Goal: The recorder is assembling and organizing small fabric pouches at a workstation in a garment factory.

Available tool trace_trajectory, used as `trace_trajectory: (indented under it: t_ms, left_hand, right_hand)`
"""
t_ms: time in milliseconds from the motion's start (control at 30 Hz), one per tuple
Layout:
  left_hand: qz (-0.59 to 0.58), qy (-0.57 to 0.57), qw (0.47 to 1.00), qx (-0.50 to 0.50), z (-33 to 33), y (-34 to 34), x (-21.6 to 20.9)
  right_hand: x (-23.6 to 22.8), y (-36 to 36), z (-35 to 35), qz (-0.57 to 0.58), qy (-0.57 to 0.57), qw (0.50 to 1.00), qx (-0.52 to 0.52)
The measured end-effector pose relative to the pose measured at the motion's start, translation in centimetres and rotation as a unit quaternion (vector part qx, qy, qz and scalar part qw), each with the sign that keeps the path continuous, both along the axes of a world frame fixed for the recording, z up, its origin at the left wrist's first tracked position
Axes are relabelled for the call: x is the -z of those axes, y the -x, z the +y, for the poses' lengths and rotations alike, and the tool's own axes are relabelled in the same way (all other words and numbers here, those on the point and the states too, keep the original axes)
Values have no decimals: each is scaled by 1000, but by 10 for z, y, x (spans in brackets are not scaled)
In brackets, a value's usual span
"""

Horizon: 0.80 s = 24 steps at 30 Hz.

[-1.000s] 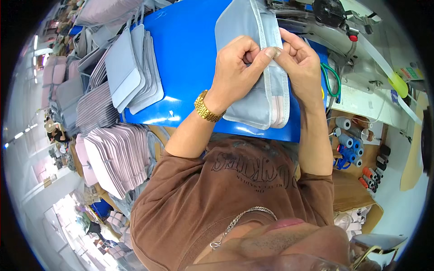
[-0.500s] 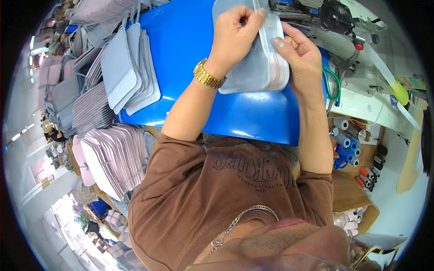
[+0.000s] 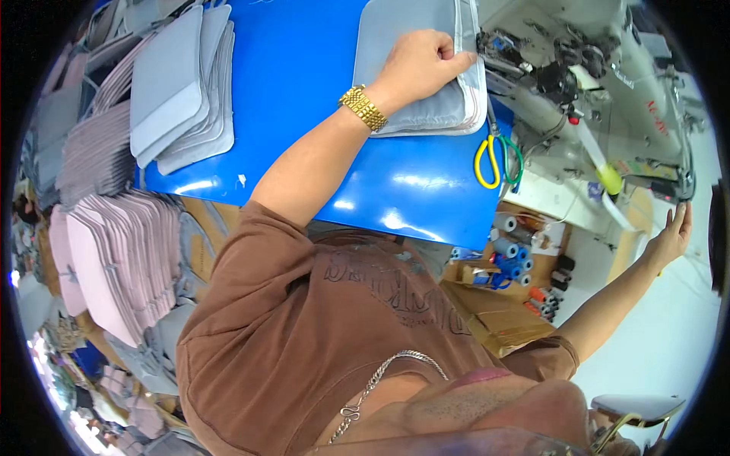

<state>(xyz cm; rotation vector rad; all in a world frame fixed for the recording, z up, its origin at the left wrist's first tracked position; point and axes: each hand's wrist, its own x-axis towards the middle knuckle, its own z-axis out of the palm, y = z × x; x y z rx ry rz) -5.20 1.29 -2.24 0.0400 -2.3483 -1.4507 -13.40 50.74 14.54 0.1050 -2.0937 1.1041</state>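
Blue worktop (image 3: 293, 91) bears the grey fabric pouch (image 3: 427, 110), flat beside the sewing machine (image 3: 620, 95). Left hand (image 3: 427, 64) curls, thumb over the bound edge, pinch unclear; right hand (image 3: 669, 242), fingers extended, seems empty by the machine's end. Best keep that edge flat; scissors (image 3: 497, 171) crowd its near corner, room opens leftward.

there are two hands (image 3: 430, 68), one watch (image 3: 363, 109) and one pair of scissors (image 3: 478, 163) (two handles (image 3: 521, 161)).

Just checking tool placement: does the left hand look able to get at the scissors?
Probably yes: the scissors lie near the left hand, just beyond the gray case's right edge, handles uncovered, with nothing visibly blocking the way.
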Motion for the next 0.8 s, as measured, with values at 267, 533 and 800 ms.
trace_trajectory:
  t_ms: [267, 533, 800]
  left_hand:
    - [5, 3, 1000, -27, 5, -6, 5]
    - [-15, -7, 1000, -19, 7, -3, 2]
    - [-12, -41, 999, 21, 4, -6, -3]
  right_hand:
    - [25, 123, 99, -24, 168, 985, 21]
    - [-19, 150, 119, -101, 181, 978, -38]
    - [-47, 139, 148, -225, 117, 967, 20]
